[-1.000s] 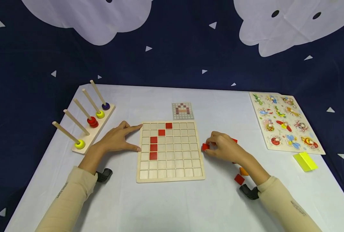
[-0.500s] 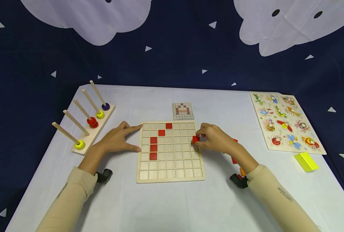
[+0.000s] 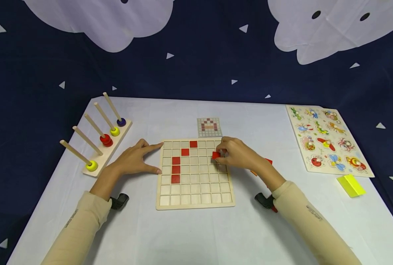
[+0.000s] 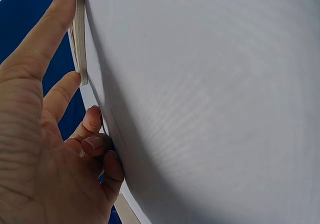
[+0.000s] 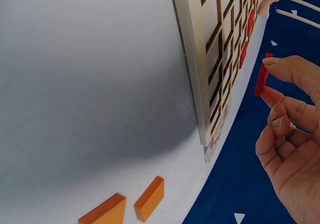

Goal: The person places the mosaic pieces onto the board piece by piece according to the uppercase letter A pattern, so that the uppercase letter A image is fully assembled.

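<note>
A wooden grid board (image 3: pixel 195 205) lies mid-table, with several red square tiles seated in its cells in a stepped line on the left side. Thumb and index finger of my left hand (image 3: pixel 131 158) are spread and touch the board's left edge; the left wrist view shows its other fingers bent loosely. Over the upper right cells, my right hand (image 3: pixel 237 152) pinches a red square tile (image 5: pixel 263 74) between thumb and index finger, held above the board. Behind the board lies a small pattern card (image 3: pixel 209 127) printed with a gridded figure.
On the left stands a peg stacker (image 3: pixel 108 151) with coloured rings. A wooden insect puzzle (image 3: pixel 328 141) lies at the right, a yellow block (image 3: pixel 351 185) in front of it. Loose orange tiles (image 5: pixel 149 199) and red tiles lie under and beside my right forearm.
My right hand has carried the red tile from the table right of the board leftward and farther back, over the board. The left hand has stayed at the board's edge.
</note>
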Demonstrator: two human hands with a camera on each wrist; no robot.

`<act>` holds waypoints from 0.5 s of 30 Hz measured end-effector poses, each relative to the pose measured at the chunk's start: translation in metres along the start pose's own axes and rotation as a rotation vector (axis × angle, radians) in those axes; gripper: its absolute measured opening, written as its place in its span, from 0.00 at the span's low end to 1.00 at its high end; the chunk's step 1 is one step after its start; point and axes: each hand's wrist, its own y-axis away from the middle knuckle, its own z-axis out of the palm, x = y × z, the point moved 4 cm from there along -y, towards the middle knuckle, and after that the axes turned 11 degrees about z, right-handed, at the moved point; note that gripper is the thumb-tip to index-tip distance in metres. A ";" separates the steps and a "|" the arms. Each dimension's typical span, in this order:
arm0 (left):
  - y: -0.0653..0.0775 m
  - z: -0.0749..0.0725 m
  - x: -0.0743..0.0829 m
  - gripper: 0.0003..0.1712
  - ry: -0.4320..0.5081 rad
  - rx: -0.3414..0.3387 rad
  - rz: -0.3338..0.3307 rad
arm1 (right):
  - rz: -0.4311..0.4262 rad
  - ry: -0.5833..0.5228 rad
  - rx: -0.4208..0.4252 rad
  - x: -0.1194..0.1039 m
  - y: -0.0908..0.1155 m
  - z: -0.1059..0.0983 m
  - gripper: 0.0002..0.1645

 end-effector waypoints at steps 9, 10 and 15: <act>0.000 0.000 0.000 0.61 0.003 0.001 0.007 | -0.006 -0.018 -0.029 -0.006 -0.014 0.004 0.14; 0.000 0.000 0.000 0.61 0.005 0.000 0.005 | -0.004 -0.017 -0.031 -0.006 -0.015 0.004 0.14; 0.000 0.000 0.000 0.60 0.008 0.000 0.003 | -0.010 -0.005 -0.044 -0.006 -0.022 0.007 0.14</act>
